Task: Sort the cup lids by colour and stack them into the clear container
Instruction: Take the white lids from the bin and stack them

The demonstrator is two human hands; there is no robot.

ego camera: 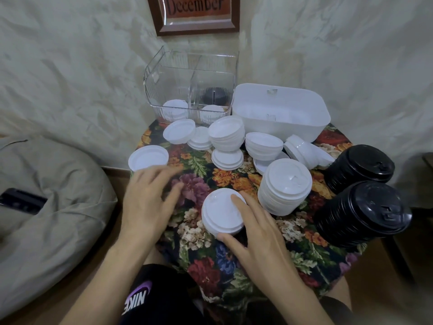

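- A short stack of white lids (pixel 221 213) is gripped by the right hand (pixel 255 233), with the thumb at its near edge and a finger laid on top.
- The left hand (pixel 145 202) is held wide and blurred over the worktop (pixel 199 165), with nothing in it.
- A single white lid (pixel 148 158) lies just beyond its fingertips.
- The clear container (pixel 152 90) is seen well beyond both hands, with white and black lids inside.
- Two black lid stacks (pixel 358 167) stand to the right of the right hand.

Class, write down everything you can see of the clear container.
The clear container is see-through ribbed plastic, upright and open-topped, with a divider down its middle. It stands at the back of the floral tablecloth, beside a white bin. White lids lie in both sides, black lids at the right rear.
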